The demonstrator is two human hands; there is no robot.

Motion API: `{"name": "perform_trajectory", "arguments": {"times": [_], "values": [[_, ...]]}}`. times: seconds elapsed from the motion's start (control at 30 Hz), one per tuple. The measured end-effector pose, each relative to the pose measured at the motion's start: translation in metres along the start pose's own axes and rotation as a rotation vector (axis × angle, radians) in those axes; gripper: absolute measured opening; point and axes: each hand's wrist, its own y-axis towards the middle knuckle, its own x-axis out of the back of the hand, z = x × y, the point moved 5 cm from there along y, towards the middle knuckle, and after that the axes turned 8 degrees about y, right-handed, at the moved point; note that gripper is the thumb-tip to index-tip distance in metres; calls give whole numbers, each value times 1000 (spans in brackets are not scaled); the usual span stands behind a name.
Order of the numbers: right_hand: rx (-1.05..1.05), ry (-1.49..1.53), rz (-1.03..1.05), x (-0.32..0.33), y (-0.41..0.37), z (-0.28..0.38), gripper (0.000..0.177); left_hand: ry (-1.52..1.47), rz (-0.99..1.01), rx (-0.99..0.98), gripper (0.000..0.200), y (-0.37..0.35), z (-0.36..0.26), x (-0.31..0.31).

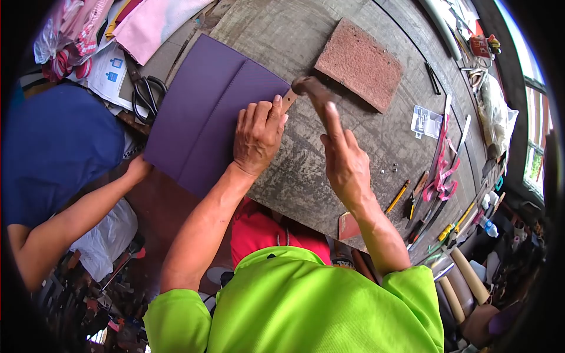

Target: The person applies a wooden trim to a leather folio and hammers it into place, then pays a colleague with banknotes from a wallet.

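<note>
A flat purple panel (206,106) with a stitched seam lies over the table's edge. My left hand (259,130) is closed at its right corner, index finger and thumb on a small brown leather tab (288,100) with holes in it. My right hand (347,159) grips a hammer (318,97), index finger stretched along the handle. The hammer's dark, slightly blurred head is just beyond the tab. Another person's hand (140,168) is at the panel's lower left edge.
A rough reddish stone slab (360,65) lies on the worn wooden table (312,182). Black-handled scissors (144,97) are left of the panel. On the right are a small clear plastic box (426,122), a yellow pencil (398,196), pink ribbon (441,176) and several tools.
</note>
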Motion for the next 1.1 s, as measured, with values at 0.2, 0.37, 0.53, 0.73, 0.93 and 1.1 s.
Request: {"name": "perform_trajectory", "arguments": {"times": [0.2, 0.37, 0.53, 0.73, 0.93, 1.1], "values": [[78, 75, -68, 4, 1, 1, 69, 10, 11, -5, 44, 2, 0, -1], [-18, -15, 15, -16, 1, -15, 72, 36, 0, -10, 43, 1, -1, -2], [34, 46, -57, -16, -4, -16, 72, 48, 13, -12, 41, -2, -1, -4], [152, 117, -131, -3, -22, -2, 74, -353, -21, 173, 41, -4, 26, 15], [100, 253, -111, 17, -70, 12, 56, -173, 94, 215, 51, -133, 39, 87], [159, 235, -27, 3, -66, 21, 45, -166, 30, 256, 47, -138, 20, 53]]}}
